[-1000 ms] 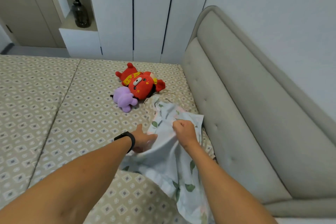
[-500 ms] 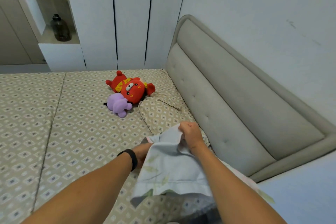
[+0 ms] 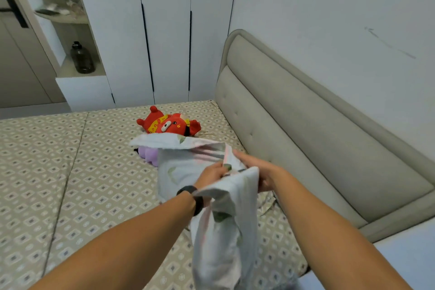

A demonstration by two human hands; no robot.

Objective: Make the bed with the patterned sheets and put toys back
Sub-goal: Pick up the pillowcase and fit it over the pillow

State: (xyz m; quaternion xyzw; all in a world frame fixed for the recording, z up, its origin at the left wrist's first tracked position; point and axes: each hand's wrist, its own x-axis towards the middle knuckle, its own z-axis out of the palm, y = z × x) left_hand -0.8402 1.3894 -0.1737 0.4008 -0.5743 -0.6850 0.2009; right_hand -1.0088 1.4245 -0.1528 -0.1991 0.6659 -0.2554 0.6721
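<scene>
- A pale sheet (image 3: 226, 231) printed with green leaves and pink bands is held up over the mattress (image 3: 77, 183), just beside the headboard (image 3: 294, 139); its lower part hangs crumpled between the two forearms.
- The sheet's upper part is spread open like a mouth, and its far edge is folded over into a flap that reaches away from the headboard.
- The left hand (image 3: 210, 175) is pushed into the sheet's opening; its fingers are curled on the cloth, though the fingertips are hidden by folds. A black band (image 3: 191, 193) is worn on that wrist.
- The right hand (image 3: 259, 172) is set on the side of the sheet nearer the headboard, with the cloth pinched between thumb and fingers.
- A beige mattress with a diamond print is seen under the sheet, and a wide bare stretch of it lies on the side away from the headboard.
- A purple toy (image 3: 148, 154) lies on the mattress just beyond the sheet and is partly covered by the flap.
- A red toy (image 3: 169, 123) lies just beyond the purple one, near the headboard's far end and close to the mattress's far edge.
- White cupboards (image 3: 164, 30) stand past that edge, and a dark jug (image 3: 82, 57) is kept in an open shelf well apart from the headboard.
</scene>
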